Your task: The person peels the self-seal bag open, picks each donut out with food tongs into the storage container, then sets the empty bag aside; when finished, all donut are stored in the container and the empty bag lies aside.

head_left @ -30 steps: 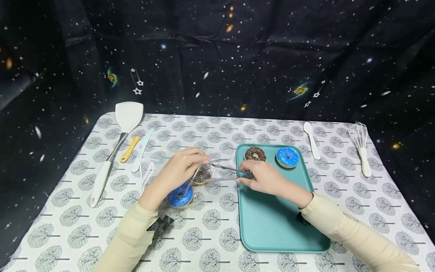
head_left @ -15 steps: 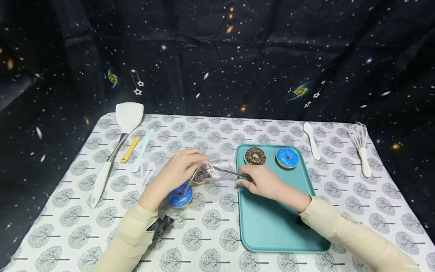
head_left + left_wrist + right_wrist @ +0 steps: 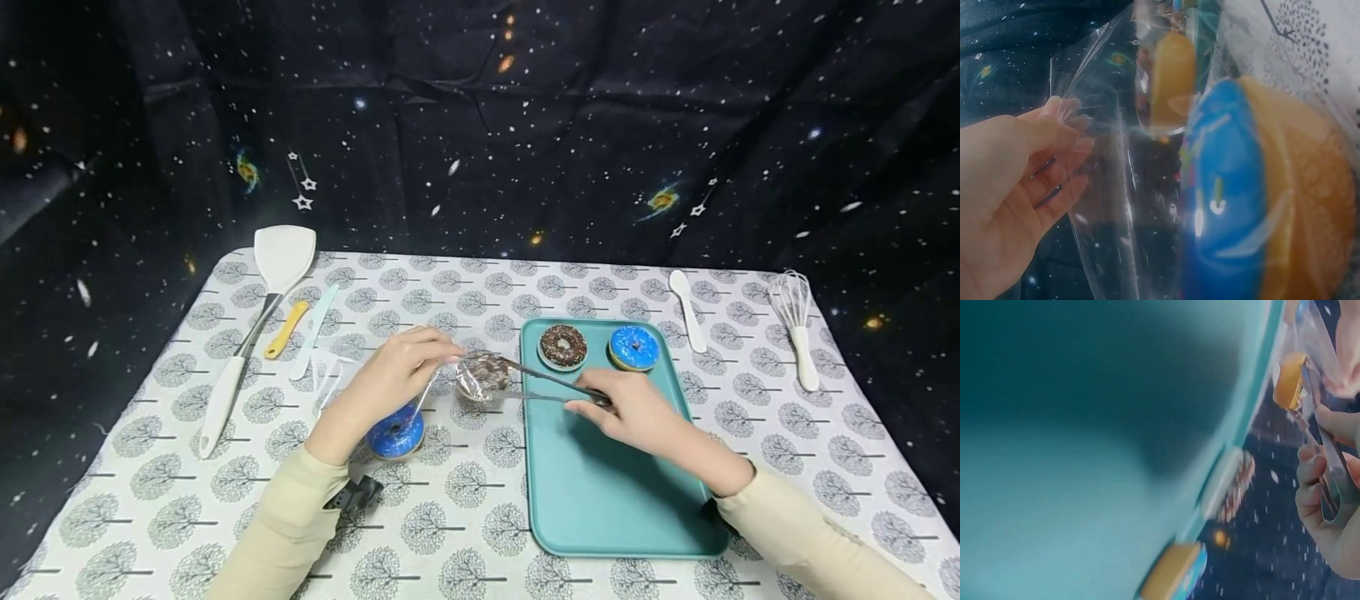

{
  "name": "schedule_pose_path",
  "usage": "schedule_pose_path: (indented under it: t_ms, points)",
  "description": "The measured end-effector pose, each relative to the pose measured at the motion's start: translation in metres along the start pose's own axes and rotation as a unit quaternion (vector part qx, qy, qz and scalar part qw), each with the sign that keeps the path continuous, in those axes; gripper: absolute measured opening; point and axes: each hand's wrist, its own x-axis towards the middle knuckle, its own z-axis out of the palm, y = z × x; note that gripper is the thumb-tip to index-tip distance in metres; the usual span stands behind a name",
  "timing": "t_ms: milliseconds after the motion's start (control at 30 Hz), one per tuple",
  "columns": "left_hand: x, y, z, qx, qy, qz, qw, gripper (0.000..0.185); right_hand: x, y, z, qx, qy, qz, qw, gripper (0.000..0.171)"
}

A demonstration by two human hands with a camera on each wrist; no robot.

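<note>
In the head view, a brown donut (image 3: 482,379) sits between the ends of the metal tongs (image 3: 549,382), at the right-hand end of a clear bag (image 3: 326,379); how deep inside it is I cannot tell. Its icing is chocolate-brown, flecked with pale sprinkles, and glinting film breaks up its outline. The right hand (image 3: 637,412) is closed around the tongs above the teal tray (image 3: 585,492), while the left hand (image 3: 401,367) pinches the bag's edge. In the bag, near the left wrist, lies a blue donut (image 3: 396,432), glossy and speckled, with a tan base. At the tray's far end, a second brown donut (image 3: 563,347) with a pale rim lies beside a second blue donut (image 3: 633,347).

In the left wrist view, thumb and fingertips hold the thin, creased film. The blue donut looms close behind it: smooth bright icing, coloured sprinkles, a rounded golden-brown base. Beyond, the brown donut stands edge-on, mostly golden side, with its sprinkled top facing left.

In the right wrist view, somewhat blurred, the fingers wrap the tongs near their bend. The brown donut at their ends shows a yellow-orange base, beside the tray's rim, near the left hand and the bag
</note>
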Motion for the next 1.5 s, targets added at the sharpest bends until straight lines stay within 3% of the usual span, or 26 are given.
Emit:
schedule_pose_path:
  t_ms: [133, 533, 800, 1000, 1267, 1500]
  points:
    - [0.001, 0.0, 0.0, 0.001, -0.003, -0.006, 1.0, 0.023, -0.021, 0.006, -0.018, -0.011, 0.018, 0.016, 1.0, 0.017]
    - [0.0, -0.001, -0.001, 0.0, 0.002, -0.008, 1.0, 0.02, -0.091, 0.008, -0.059, -0.033, 0.039, 0.127, 0.991, 0.022]
    - [-0.001, -0.003, -0.003, 0.003, 0.003, -0.012, 0.9999, 0.019, -0.123, 0.009, -0.066, -0.018, -0.004, 0.115, 0.993, 0.03]
    - [0.0, -0.002, -0.001, 0.002, 0.004, -0.009, 1.0, 0.02, -0.138, 0.012, -0.063, -0.016, -0.01, 0.08, 0.997, 0.034]
    - [-0.002, -0.001, -0.001, -0.001, -0.004, -0.018, 0.9998, 0.02, -0.147, 0.015, -0.056, -0.003, -0.023, 0.026, 0.999, 0.034]
    - [0.001, -0.001, -0.001, -0.006, 0.001, -0.008, 1.0, 0.019, -0.149, 0.017, -0.053, -0.019, -0.021, 0.032, 0.999, 0.032]
